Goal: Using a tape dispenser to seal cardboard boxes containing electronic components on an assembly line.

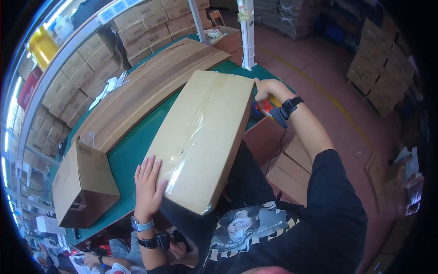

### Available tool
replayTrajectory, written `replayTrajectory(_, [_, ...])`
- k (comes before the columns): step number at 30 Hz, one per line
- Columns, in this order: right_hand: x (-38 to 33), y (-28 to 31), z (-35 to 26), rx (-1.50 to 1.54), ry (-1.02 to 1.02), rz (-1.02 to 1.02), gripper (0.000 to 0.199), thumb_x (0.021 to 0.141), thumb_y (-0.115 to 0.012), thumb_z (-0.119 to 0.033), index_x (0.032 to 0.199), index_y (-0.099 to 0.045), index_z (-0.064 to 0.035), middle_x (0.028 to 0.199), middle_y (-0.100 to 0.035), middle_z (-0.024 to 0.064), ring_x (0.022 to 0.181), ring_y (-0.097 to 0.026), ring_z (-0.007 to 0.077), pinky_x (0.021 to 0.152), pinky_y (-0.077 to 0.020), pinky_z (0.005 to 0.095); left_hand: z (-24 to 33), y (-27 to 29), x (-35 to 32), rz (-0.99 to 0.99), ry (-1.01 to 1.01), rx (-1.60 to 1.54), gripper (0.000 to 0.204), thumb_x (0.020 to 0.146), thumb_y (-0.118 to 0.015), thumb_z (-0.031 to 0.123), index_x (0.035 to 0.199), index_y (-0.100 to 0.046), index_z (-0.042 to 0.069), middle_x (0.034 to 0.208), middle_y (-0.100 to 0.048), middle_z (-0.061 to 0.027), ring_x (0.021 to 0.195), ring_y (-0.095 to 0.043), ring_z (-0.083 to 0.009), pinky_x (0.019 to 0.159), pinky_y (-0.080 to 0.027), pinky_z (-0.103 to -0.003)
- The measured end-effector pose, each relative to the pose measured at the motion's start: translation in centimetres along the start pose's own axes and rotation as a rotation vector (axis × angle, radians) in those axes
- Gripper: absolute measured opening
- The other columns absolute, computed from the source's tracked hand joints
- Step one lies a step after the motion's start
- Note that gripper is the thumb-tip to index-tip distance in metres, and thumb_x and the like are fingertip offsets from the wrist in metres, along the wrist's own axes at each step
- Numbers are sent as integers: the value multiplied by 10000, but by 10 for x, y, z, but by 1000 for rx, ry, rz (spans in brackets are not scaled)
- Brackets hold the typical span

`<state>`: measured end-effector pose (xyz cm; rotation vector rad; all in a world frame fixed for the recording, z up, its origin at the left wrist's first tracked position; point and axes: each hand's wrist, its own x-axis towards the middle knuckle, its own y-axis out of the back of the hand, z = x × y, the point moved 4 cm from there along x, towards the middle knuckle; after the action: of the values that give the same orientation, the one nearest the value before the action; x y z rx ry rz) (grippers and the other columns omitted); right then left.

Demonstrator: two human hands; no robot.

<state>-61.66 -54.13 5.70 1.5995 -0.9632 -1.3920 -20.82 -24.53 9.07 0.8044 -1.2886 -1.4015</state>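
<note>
A long tan cardboard box (pixel 200 123) slants across the green table, its near end jutting over the table edge toward my legs. Shiny clear tape (pixel 185 146) runs along the seam on its top. My left hand (pixel 148 180) lies on the box's left side near the close end, fingers stretched and fairly flat. At the far right corner, my right hand (pixel 268 89) is curled against the box edge, some fingers hidden. Just below that wrist shows a round orange-red and yellow object (pixel 263 107), mostly covered; its kind is unclear.
An open cardboard box (pixel 86 187) lies tipped at the table's left. A long wood-grain board (pixel 150 86) rests along the back of the green table (pixel 125 166). A white post (pixel 247 41) rises at the far corner. Cartons (pixel 289 171) stand below right, with more stacks behind.
</note>
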Motion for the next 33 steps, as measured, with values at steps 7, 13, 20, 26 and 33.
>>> replayTrajectory(7, [39,-20,-19,-122,-91,81,1048,676,-771,-208,1525,-222,69,1251,-651,221,1133,-655,336,912,-544,417,-11,-17,-3,292,-5,-80,475,943,-526,257,1368,-569,51,1488,-489,-163,1416,-388,-347,1199,-193,-482])
replayTrajectory(13, [19,-19,-32,-156,-135,108,973,716,-762,-209,1508,-261,53,1305,-631,197,1176,-646,296,937,-541,404,-9,-24,-5,531,-10,-165,389,922,-529,238,1227,-659,36,1358,-601,-137,1335,-462,-339,1151,-261,-457])
replayTrajectory(20, [4,-24,-24,-84,-146,135,883,736,-755,-211,1472,-340,45,1349,-614,172,1199,-642,268,950,-541,392,-13,-30,-7,615,-11,-195,375,912,-524,241,1169,-689,23,1304,-639,-134,1302,-484,-338,1132,-282,-440])
replayTrajectory(26, [-28,-27,-48,-175,-79,-77,601,719,-745,-202,1285,-627,-36,1238,-680,147,1148,-662,272,940,-539,372,-19,-40,-5,635,-27,-233,420,932,-499,279,1225,-660,24,1393,-566,-171,1337,-448,-339,1153,-271,-464])
replayTrajectory(33, [-82,-8,2,381,866,-228,581,655,-750,-96,1226,-673,-21,1143,-707,106,1066,-663,280,943,-508,356,-13,-91,-30,881,305,-803,621,1047,-331,457,1524,-345,59,1599,-318,-136,1438,-333,-345,1195,-226,-458])
